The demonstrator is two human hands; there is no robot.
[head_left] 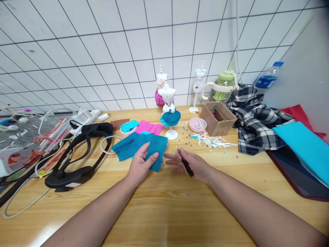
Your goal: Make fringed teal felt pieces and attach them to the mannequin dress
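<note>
My left hand [141,164] pinches the near edge of a teal fabric piece [138,145] lying on the wooden table [164,206]. My right hand [190,164] rests just right of it, holding black tweezers [184,161] that point away from me; its fingers stretch toward the fabric. Behind the fabric stands a small white mannequin [168,109] in a teal skirt. Pink fabric [150,128] lies beside its base.
A black headset with cables [77,151] lies at left. A cardboard box [218,118], pink dish [197,125] and paper scraps [210,140] sit at right, with a plaid shirt [254,118], teal sheet [305,149], green jug [223,85], water bottle [268,77] and two more mannequins.
</note>
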